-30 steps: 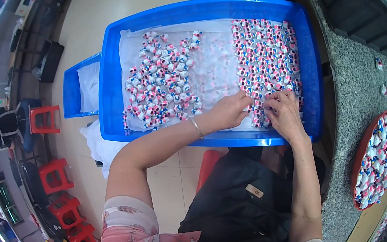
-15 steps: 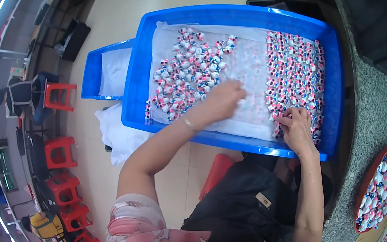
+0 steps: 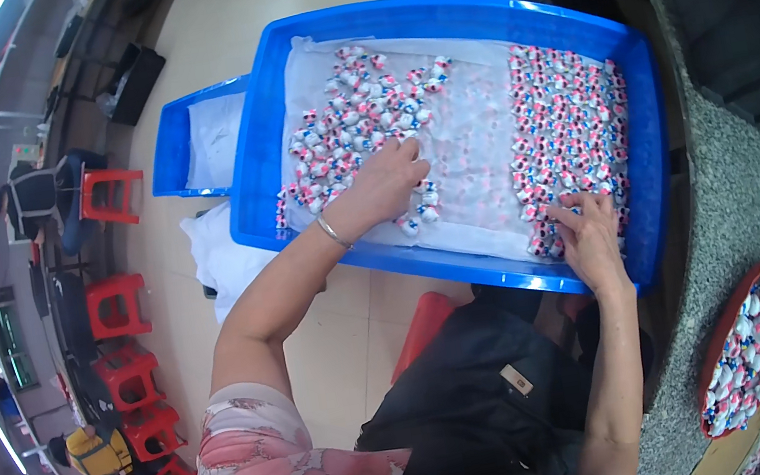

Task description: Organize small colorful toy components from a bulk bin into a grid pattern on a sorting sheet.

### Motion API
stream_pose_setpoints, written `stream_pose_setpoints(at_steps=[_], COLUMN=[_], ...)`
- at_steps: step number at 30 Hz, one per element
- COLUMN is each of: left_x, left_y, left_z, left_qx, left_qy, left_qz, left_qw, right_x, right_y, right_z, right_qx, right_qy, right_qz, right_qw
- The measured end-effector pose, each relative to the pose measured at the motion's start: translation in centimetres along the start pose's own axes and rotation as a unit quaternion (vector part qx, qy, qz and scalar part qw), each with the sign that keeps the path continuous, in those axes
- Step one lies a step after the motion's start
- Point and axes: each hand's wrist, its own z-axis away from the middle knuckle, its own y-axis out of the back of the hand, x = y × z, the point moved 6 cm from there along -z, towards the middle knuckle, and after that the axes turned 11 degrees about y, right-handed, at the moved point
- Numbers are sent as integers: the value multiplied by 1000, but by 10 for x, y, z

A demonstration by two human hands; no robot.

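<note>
Small white figurines with pink and blue parts fill a large blue bin lined with a white sheet. A loose heap of figurines lies on the left. On the right, packed figurines stand in tight rows. My left hand is at the heap's lower right edge, fingers curled inward; whatever they hold is hidden. At the near end of the rows, my right hand rests on figurines with its thumb and fingers bent and apart.
A smaller blue bin and white cloth are beyond the large bin's left side. On the right, a speckled counter bears a red tray of figurines. Red stools and seated people are farther left.
My left hand has moved left, from the bare sheet to the heap's edge. My right hand stays at the near end of the rows, its fingers slightly shifted. The whole view has shifted a little.
</note>
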Motion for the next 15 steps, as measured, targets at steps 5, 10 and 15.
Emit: stream_pose_setpoints(at_steps=[5, 10, 15], left_x=[-20, -1, 72], left_y=[-20, -4, -29], left_z=[4, -1, -4], left_qx=[-45, 7, -212], left_qy=[41, 38, 71], left_qz=[51, 93, 473], left_qw=[997, 995, 852], right_x=[3, 5, 9], right_y=[-4, 0, 1], right_z=[-1, -1, 5], right_qx=[7, 17, 12], right_qy=[-19, -28, -48], right_qz=[-11, -24, -28], right_qw=[1000, 999, 998])
